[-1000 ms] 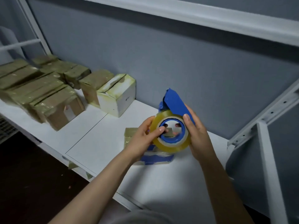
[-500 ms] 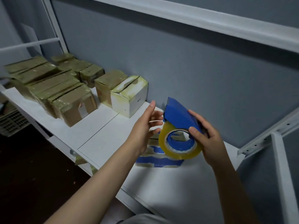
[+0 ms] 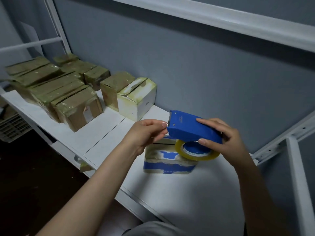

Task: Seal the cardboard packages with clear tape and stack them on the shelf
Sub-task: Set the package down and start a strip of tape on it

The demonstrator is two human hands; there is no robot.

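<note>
My right hand [image 3: 223,138] grips a blue tape dispenser [image 3: 187,127] from the right, its toothed blade pointing left. The roll of clear tape [image 3: 197,155] hangs flat under it. My left hand [image 3: 146,133] pinches the loose tape end right at the blade. Directly beneath the dispenser a small blue-and-white package [image 3: 167,160] wrapped in tape stands on the white shelf [image 3: 187,193]; the dispenser covers its back right part.
A white taped box [image 3: 138,98] and several brown taped cardboard packages [image 3: 75,106] line the shelf's left and back. A grey wall runs behind. A white shelf post [image 3: 300,184] rises at right, an upper rail [image 3: 221,19] above. A basket [image 3: 12,126] sits low left.
The dispenser has tipped from upright to lying flat over the blue-and-white package. My left hand went from open beside the roll to pinching the tape end at the blade.
</note>
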